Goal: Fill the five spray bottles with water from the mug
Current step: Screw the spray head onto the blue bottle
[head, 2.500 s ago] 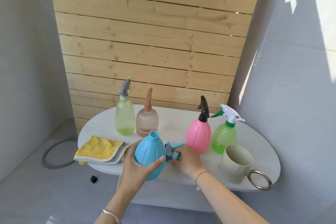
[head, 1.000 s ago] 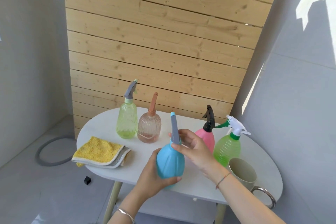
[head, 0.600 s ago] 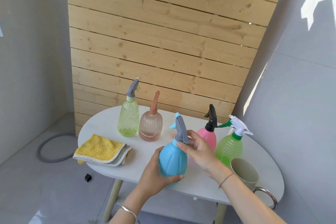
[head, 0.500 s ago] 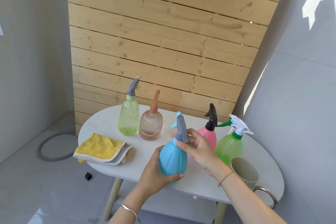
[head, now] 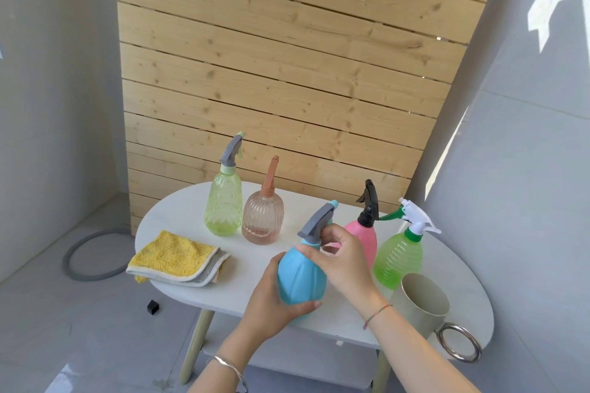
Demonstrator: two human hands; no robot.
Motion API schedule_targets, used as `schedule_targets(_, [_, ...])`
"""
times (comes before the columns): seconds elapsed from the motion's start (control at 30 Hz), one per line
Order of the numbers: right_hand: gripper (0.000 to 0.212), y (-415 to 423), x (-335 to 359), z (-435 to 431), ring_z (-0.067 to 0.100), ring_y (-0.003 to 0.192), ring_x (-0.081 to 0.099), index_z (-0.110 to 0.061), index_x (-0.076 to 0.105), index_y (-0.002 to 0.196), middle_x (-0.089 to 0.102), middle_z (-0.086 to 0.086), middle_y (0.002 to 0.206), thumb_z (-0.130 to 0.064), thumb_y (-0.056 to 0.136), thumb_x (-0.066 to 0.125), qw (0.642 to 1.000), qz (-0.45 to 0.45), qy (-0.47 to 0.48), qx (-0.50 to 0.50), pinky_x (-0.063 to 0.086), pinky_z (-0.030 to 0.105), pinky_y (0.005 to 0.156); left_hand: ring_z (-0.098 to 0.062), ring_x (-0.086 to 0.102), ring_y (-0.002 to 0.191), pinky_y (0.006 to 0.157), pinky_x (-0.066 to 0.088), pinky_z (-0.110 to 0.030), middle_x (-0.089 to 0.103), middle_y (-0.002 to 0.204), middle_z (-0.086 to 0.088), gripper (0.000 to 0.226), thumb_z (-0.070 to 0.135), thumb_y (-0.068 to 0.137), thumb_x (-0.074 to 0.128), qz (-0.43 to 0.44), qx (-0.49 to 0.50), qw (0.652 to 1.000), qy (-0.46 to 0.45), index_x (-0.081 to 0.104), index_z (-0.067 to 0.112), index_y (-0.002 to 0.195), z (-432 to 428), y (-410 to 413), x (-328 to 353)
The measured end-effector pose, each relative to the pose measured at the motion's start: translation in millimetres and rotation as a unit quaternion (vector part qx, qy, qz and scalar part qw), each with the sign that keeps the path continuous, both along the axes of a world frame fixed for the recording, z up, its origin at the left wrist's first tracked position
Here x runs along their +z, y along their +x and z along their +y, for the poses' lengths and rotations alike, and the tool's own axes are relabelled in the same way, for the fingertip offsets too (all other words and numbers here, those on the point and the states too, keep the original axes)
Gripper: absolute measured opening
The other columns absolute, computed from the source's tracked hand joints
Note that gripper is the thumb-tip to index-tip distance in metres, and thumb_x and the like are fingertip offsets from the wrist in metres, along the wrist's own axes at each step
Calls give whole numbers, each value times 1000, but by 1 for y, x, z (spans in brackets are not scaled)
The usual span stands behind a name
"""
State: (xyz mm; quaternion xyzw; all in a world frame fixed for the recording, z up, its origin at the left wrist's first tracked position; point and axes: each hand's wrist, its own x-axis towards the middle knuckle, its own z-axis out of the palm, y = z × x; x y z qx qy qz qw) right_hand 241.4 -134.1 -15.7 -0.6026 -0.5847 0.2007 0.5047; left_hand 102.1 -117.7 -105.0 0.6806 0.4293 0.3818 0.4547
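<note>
Pale wooden slats back a white oval worktop (head: 255,290). Near its front edge, the left-hand grip (head: 274,306) curls round the belly of an upright blue plastic spray bottle (head: 301,277). The right-hand grip (head: 346,260), wrist arched above, pinches the collar under its grey trigger head (head: 316,223). A beige mug (head: 421,300) sits near the right edge.

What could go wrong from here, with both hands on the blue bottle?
1. The right hand pinches the neck of the blue bottle just in front of the pink bottle; a wide twist could knock that one over.
2. The mug stands at the front edge of the table beside the right forearm; a nudge might push it off.
3. The left hand grips the blue bottle near that edge; a slip could drop it.
</note>
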Motion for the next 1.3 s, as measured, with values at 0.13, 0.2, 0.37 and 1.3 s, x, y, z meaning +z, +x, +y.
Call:
schedule_targets(0.13, [27, -15, -5, -4, 3, 79, 59, -22, 61, 84, 65, -11, 78, -30, 70, 83, 996, -35, 45, -66, 47, 16, 74, 4, 51, 116, 80, 39, -4, 51, 127, 23, 98, 53, 58, 87, -5, 1, 1000, 1, 30, 39, 137, 0, 1, -1])
schedule_targets(0.2, [26, -17, -7, -5, 1, 82, 61, -24, 61, 85, 66, -12, 81, -27, 72, 83, 997, -6, 40, -68, 49, 19, 79, 2, 51, 116, 83, 41, -8, 51, 127, 23, 100, 56, 56, 86, -7, 0, 1000, 1, 30, 38, 137, 0, 1, -1])
schedule_targets(0.37, [23, -17, -11, -9, -1, 89, 63, -28, 64, 84, 70, -13, 85, -23, 72, 83, 996, 48, 25, -72, 48, 22, 85, 1, 52, 115, 81, 42, -10, 52, 126, 22, 96, 52, 58, 87, -6, -2, 1000, -1, 29, 41, 134, -2, 1, 0])
schedule_targets(1.3, [59, 4, 19, -54, 6, 90, 62, -35, 49, 125, 62, -7, 109, -50, 74, 74, 998, 25, -15, 47, 49, 20, 85, -1, 53, 113, 84, 45, -15, 53, 124, 20, 94, 48, 58, 90, -15, 13, 1000, 8, 34, 37, 133, -1, 6, -2])
